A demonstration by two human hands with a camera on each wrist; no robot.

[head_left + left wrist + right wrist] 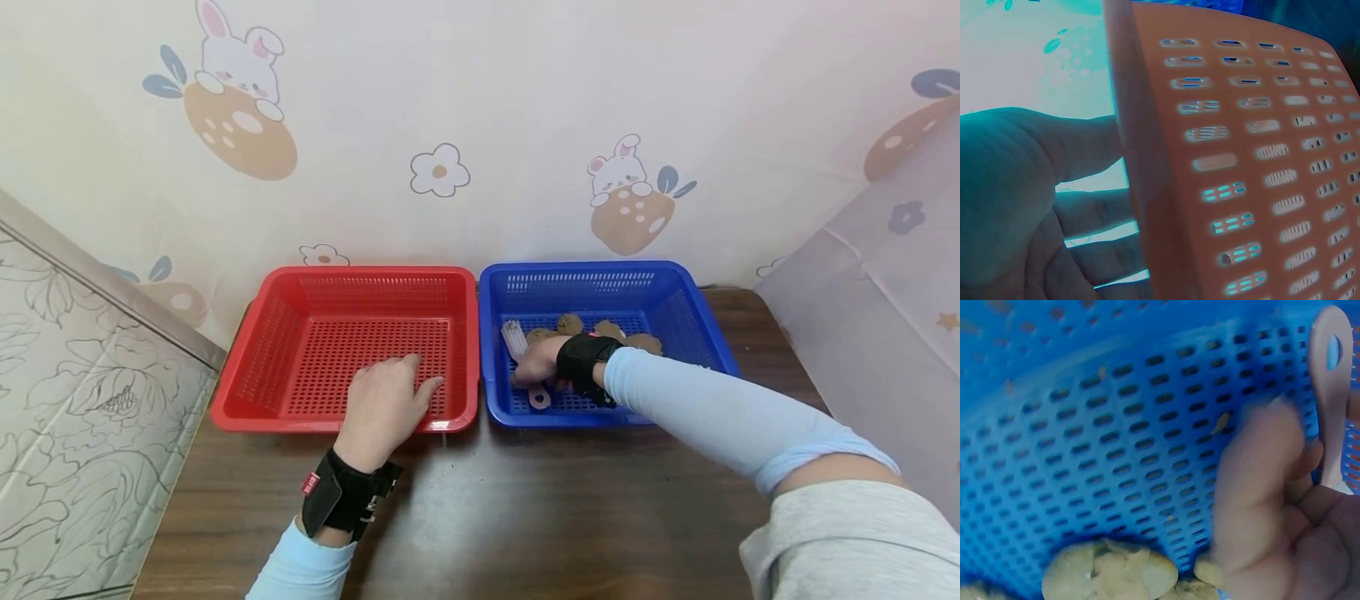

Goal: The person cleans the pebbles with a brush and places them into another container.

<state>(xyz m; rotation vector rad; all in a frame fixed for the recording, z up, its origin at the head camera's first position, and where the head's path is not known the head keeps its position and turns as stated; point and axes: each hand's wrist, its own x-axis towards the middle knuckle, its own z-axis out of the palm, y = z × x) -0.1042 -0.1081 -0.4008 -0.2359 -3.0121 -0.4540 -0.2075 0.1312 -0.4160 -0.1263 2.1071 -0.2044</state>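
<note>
In the head view, my left hand (384, 406) reaches over the front edge of a red plastic basket (251, 367). Its fingers (1094, 212) look fairly straight and pass behind the rim in the left wrist view. My right hand (542, 360) is down inside a blue plastic basket (705, 333), at a scrubbing brush (513, 339) with pale bristles. In the right wrist view, curled fingers lie about the brush's pink, holed handle (1333, 381); the thumb is blurred. Brown potato-like lumps (1110, 572) lie near the hand, some partly hidden by the wrist.
Both baskets stand side by side on a dark wooden table (540, 508), near a wall covering (517, 100) with rabbit prints. A panel with flower drawings (97, 417) stands at the left. Small brown crumbs (1221, 422) dot the blue basket.
</note>
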